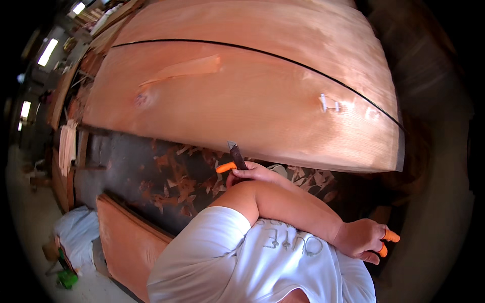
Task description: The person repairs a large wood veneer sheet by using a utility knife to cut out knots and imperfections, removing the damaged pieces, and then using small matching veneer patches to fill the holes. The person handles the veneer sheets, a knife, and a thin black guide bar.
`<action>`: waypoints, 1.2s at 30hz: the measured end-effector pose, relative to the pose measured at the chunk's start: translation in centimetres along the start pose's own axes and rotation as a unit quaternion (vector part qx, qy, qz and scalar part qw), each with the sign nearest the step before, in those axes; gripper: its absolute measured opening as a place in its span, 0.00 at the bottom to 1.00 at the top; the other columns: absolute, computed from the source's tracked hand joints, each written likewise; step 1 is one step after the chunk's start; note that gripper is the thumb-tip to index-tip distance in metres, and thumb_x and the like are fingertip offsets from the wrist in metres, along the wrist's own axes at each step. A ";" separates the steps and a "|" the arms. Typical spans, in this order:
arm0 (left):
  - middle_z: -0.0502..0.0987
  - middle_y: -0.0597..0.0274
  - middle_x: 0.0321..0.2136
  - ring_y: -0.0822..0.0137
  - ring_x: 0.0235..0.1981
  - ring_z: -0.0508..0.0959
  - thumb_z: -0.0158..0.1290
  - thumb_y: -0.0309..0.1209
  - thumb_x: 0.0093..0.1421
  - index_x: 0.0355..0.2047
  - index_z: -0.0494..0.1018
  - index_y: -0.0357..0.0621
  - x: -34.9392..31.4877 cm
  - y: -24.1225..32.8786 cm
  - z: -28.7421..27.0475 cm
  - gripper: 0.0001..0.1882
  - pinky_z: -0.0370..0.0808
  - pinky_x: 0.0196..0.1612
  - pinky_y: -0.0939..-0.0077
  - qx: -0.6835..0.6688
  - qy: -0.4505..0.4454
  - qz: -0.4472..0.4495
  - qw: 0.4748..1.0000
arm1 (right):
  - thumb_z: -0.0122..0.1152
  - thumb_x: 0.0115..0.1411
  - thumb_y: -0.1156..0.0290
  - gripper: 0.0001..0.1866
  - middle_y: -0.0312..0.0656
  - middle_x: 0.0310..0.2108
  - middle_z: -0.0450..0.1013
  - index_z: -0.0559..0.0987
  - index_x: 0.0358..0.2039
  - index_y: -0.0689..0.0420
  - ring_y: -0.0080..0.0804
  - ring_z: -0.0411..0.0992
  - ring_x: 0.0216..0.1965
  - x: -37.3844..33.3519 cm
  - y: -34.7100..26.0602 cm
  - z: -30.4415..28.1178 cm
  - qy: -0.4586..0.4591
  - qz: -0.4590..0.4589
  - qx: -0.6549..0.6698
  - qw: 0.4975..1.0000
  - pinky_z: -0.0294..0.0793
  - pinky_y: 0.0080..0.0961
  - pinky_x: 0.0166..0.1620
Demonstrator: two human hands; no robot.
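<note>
My arms cross in front of my white shirt. My right hand [246,174], reaching toward the middle, is closed around a dark-handled utility knife [236,155]. The knife's pointed blade stands up close to the near edge of a large reddish-tan wood veneer sheet [242,111]. An orange finger cover shows on one finger of that hand. Across my body to the right is my left hand [362,240], fingers loosely bent and apart, two of them in orange covers. Nothing shows in it. A loose veneer strip [184,69] and white tape pieces [329,103] lie on the sheet.
A black line [252,49] curves across the veneer. Torn veneer scraps [174,182] litter the dark floor below its edge. At lower left, a reddish board [126,232] leans beside a pale plastic bag [78,232] and a green object [67,278]. Stacked wood stands at far left.
</note>
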State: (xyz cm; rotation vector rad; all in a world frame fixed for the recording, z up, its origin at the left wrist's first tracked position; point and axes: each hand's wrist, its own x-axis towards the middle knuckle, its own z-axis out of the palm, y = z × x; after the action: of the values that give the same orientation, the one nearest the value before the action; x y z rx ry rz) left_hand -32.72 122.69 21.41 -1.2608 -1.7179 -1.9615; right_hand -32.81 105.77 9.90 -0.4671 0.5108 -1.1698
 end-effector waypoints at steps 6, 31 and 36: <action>0.66 0.42 0.49 0.49 0.35 0.72 0.55 0.42 0.51 0.29 0.75 0.38 -4.3 5.7 0.1 0.17 0.72 0.35 0.62 0.069 0.074 -0.034 0.994 | 0.46 0.63 0.61 0.22 0.42 0.43 0.72 0.64 0.53 0.60 0.25 0.69 0.38 5.7 4.2 8.5 -0.119 0.013 -0.041 0.992 0.67 0.24 0.43; 0.63 0.45 0.53 0.51 0.46 0.71 0.57 0.31 0.50 0.37 0.73 0.36 -28.1 31.1 -29.8 0.16 0.71 0.44 0.65 0.228 0.220 -0.039 0.948 | 0.51 0.61 0.64 0.18 0.37 0.40 0.72 0.67 0.50 0.56 0.20 0.68 0.41 47.1 13.2 18.5 -0.210 0.196 -0.039 0.957 0.66 0.20 0.44; 0.64 0.48 0.53 0.52 0.45 0.71 0.56 0.30 0.50 0.36 0.73 0.38 -29.6 32.7 -33.8 0.14 0.71 0.44 0.65 0.223 0.255 -0.052 0.939 | 0.51 0.61 0.64 0.18 0.37 0.40 0.72 0.68 0.50 0.56 0.20 0.68 0.40 49.7 11.3 17.2 -0.167 0.176 -0.040 0.969 0.66 0.20 0.43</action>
State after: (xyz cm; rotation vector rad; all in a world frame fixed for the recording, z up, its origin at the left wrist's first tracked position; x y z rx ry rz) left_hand -7.81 73.09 24.64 -0.4628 -1.8183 -1.6163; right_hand 0.95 63.92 10.28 -0.6024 0.3305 -0.7122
